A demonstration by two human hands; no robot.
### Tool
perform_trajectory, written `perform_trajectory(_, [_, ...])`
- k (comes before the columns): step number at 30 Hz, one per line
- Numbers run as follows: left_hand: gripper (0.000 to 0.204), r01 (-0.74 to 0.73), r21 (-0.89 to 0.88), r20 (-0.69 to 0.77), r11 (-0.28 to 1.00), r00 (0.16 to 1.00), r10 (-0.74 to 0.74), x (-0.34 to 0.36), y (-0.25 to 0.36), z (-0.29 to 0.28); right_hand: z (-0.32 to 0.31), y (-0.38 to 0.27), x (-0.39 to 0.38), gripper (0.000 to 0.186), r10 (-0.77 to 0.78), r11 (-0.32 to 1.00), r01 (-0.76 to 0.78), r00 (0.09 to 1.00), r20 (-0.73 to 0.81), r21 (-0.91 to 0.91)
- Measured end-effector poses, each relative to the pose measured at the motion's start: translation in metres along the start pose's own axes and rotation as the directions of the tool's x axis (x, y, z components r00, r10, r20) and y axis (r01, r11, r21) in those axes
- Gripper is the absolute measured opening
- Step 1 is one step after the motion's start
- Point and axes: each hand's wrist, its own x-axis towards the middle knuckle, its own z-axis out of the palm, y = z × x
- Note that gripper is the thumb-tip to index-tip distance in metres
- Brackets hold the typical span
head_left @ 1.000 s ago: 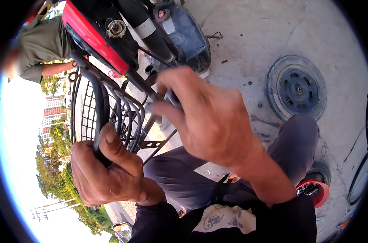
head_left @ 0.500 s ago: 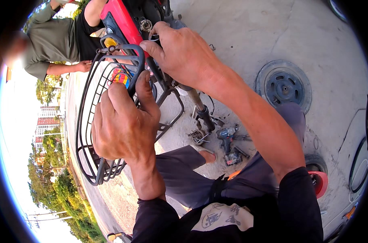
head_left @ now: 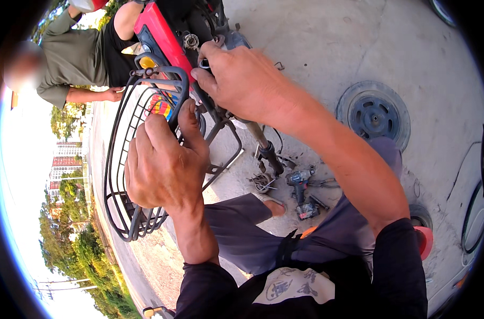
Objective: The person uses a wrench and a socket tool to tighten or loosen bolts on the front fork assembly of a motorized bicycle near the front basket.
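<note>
Black wire basket (head_left: 126, 175) hangs at the front of a red scooter body (head_left: 158, 33), open mesh of thin bars with a thicker top rim, a small multicoloured sticker patch showing behind the bars near the top. Left hand (head_left: 164, 165) is closed over the basket's upper rim, fingers curled on the bars, thumb pointing up along the frame. Right hand (head_left: 242, 82) is clenched around a small metal part at the steering column just above the basket; what exactly it pinches, cannot tell. Fork tube (head_left: 266, 146) runs down from there, bare at the lower end. Below it on the ground, a blue cordless drill (head_left: 301, 186) beside loose small parts. Pale concrete floor (head_left: 316, 42), sunlit, stained. Detached dark wheel (head_left: 374, 114) lies flat to the right, well apart from the basket. Red round stool edge (head_left: 424, 242) at the lower right. Another person in an olive shirt (head_left: 74, 58) crouches on the far side of the scooter. Outdoors; trees and tall buildings at the left rim.
</note>
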Motion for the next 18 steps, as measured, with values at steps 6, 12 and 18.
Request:
perform_trajectory(6, [0.047, 0.007, -0.009, -0.006, 1.0, 1.0, -0.007, 0.002, 0.001, -0.002, -0.015, 0.004, -0.053, 0.022, -0.008, 0.995, 0.007, 1.0, 0.005, 0.104])
perform_trajectory(12, [0.048, 0.004, -0.024, 0.0, 1.0, 1.0, -0.004, 0.002, 0.001, 0.001, 0.0, 0.008, -0.085, 0.023, 0.048, 0.965, 0.001, 0.982, -0.181, 0.263])
perform_trajectory(18, [0.048, 0.0, 0.013, 0.02, 1.0, 1.0, 0.0, -0.001, 0.002, 0.001, 0.016, 0.015, -0.006, 0.027, 0.002, 0.982, 0.002, 1.0, -0.021, 0.191])
